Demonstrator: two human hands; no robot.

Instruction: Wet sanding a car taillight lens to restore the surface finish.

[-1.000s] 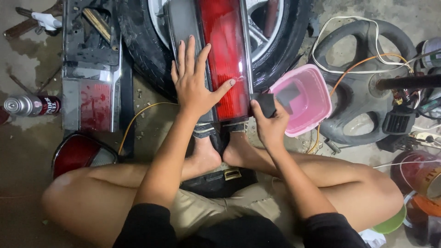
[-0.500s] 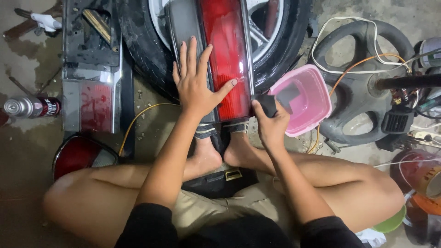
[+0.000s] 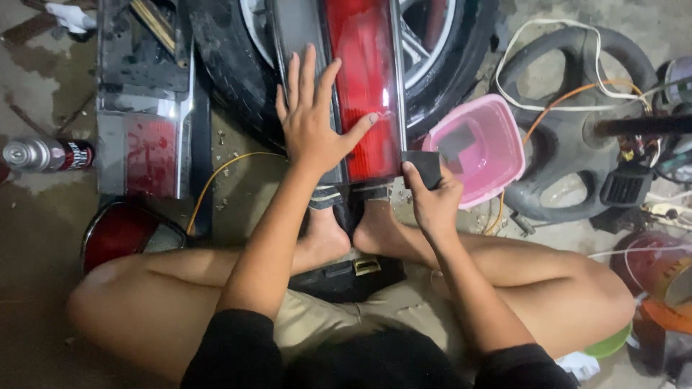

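Head view: hands [image 3: 311, 122] flank tail lamp's [image 3: 367, 86] edges.

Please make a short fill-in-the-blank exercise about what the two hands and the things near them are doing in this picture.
1. The left hand lies flat on the long ____ tail light.
2. The right hand holds a small ____ sanding pad.
3. The square tub beside the right hand is ____ in colour.
4. The tail light leans on a car ____.

Missing words: red; black; pink; wheel
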